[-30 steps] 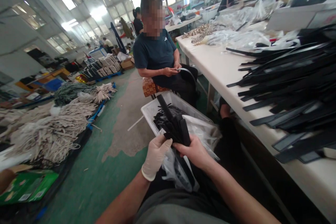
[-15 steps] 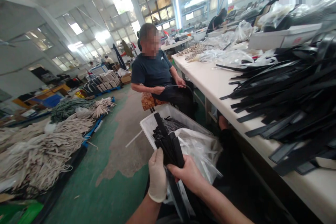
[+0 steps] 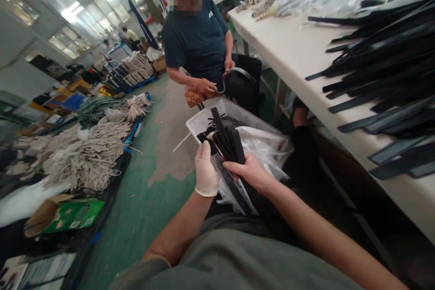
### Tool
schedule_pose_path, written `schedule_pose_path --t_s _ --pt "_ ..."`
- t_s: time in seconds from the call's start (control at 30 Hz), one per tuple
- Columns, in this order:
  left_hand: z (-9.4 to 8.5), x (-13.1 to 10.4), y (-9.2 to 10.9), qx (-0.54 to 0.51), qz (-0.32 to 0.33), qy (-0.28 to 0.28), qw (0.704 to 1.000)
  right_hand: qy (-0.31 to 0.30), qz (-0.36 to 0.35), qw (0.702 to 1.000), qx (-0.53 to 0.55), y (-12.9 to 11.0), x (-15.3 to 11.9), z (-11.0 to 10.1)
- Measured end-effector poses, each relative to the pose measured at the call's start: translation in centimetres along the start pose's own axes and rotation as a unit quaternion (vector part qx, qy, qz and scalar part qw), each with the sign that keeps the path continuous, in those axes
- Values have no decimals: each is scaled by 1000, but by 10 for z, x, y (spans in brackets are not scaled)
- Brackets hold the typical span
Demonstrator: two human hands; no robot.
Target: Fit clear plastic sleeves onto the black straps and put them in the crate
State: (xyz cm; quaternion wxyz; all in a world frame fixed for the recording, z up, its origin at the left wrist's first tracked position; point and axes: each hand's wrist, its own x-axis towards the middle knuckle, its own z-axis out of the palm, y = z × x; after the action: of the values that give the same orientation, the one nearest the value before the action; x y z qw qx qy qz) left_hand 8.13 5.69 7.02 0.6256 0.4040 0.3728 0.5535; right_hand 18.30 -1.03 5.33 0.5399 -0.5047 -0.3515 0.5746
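gloved left hand (image 3: 206,171) pinches one black strap end (image 3: 203,137) just left of the bunch (image 3: 228,139), right hand (image 3: 254,171) clamped round that.

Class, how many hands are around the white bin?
4: left hand and right hand on black straps; seated person's right hand and their left hand on a grey strip. Farther hands may be hidden.

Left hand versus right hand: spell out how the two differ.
The left hand wears a thin pale glove; the right hand is bare.
The left hand pinches a black strap end at the bundle's left edge; the right hand wraps the bundle of black straps lower down.
Both hands grip black material.
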Motion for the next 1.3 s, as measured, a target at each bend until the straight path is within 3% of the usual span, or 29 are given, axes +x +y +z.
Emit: schedule_pose_path --t_s 0.2,0.37,0.47,0.53,0.67,0.87,0.97,1.07,1.17,1.3 --pt "6 -14 -13 39 1 14 999 35 -21 999 -23 10 8 8" --pt "0 -13 -13 67 -11 21 997 53 -54 985 -156 20 8 11" --pt "-6 -5 -5 44 4 29 999 30 -73 974 -214 23 2 12" --pt "-10 5 6 17 33 36 999 -6 -51 977 -209 25 -4 14" --pt "-9 40 38 28 76 -11 997 -27 3 994 -108 21 -19 7" --pt "14 127 107 63 266 -66 960 78 11 997 -27 -15 -57 -48" --pt "34 174 125 80 306 -41 948 128 4 991 -49 -18 -73 -70" --pt "52 216 109 106 338 -1 935 171 -5 983 -67 -12 -80 -79" --pt "60 242 57 157 336 -24 928 189 -9 979 -71 -6 -78 -79" --pt "41 234 -29 298 161 -52 940 179 1 982 -57 -5 -75 -75"
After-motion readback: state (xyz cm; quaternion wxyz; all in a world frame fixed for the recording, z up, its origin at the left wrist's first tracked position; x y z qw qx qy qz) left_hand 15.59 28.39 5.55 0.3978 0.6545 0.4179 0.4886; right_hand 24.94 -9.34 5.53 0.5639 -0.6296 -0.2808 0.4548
